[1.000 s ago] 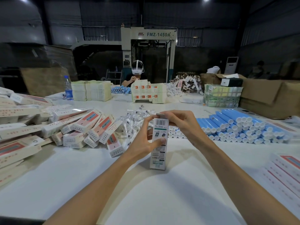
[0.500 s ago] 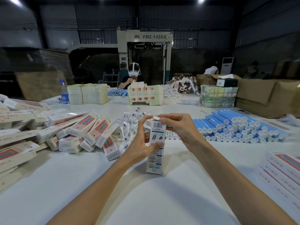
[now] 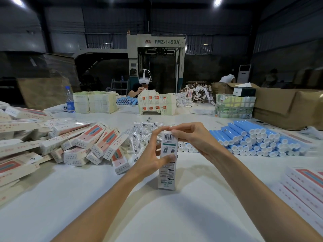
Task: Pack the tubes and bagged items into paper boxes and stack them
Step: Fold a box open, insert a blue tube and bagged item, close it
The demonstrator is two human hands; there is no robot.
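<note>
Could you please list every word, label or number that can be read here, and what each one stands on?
"FMZ-1450A": on the grey machine at the back; the red logo beside it is blurred.
The paper box held by the left hand and right hand: barcode and small print, too small to read.
Print on the piled boxes and water bottle: blurred.

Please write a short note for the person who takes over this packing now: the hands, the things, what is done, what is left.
Left hand grips the upright paper box at mid-height; right hand pinches its top end.
The box stands on the white table. Blue tubes lie piled to the right, bagged items behind the box, other boxes heaped to the left.
Contents of this box: not visible.
Left: close the top, stack it, go on.
</note>
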